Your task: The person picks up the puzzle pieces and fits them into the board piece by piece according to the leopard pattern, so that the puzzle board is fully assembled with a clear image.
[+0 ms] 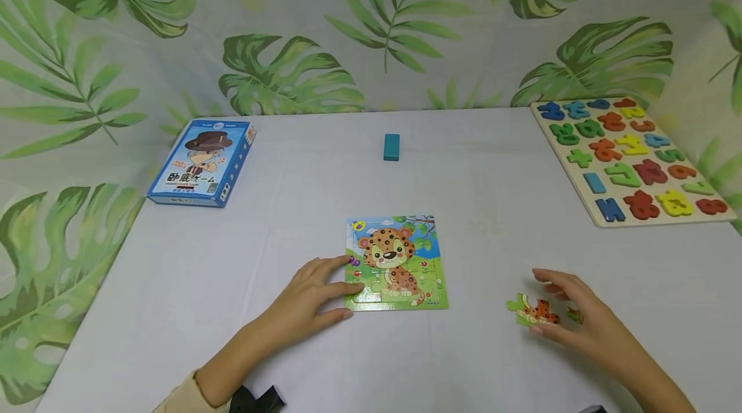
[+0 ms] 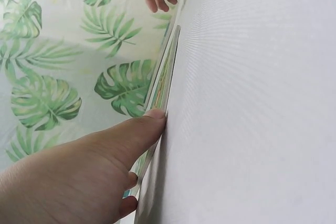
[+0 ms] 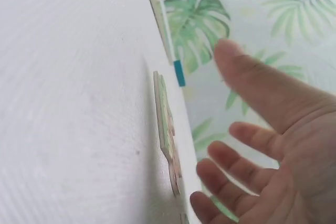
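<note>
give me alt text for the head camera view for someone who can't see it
A person's left hand rests on the left edge of a leopard jigsaw puzzle on a white table, while the right hand hovers over loose puzzle pieces. Farther back lie a blue game box, a small teal block and a colourful letter board.

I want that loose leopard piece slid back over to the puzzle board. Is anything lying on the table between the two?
Nothing visible. The loose piece lies under the right hand, and only bare white table runs from it to the puzzle board, whose near left corner the left hand presses.
</note>
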The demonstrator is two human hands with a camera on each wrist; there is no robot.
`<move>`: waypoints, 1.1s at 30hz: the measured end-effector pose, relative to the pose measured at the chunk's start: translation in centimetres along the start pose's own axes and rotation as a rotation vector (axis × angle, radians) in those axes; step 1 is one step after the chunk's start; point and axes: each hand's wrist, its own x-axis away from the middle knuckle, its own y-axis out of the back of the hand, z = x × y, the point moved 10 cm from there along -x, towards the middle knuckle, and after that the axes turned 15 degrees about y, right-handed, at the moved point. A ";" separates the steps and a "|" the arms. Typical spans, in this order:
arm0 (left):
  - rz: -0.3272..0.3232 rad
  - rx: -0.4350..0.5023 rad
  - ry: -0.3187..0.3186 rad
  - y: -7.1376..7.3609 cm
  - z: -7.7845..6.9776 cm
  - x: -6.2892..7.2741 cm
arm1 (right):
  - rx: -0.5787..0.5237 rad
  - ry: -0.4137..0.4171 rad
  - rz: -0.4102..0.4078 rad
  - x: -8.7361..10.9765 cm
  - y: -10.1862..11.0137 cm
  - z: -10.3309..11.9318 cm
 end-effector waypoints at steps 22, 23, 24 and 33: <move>-0.006 -0.014 -0.014 -0.2 0.0 0.1 | 0.160 -0.002 0.264 -0.5 -1.3 -1.1; -0.009 -0.018 -0.015 -0.2 0.0 0.1 | 0.159 0.026 0.245 -0.8 -1.2 -0.6; -0.013 -0.019 -0.016 -0.1 0.0 0.1 | 0.158 0.055 0.224 -1.2 -1.2 -0.1; -0.041 -0.026 0.004 -0.1 -0.2 0.1 | 0.022 0.264 0.157 -5.8 -2.9 5.3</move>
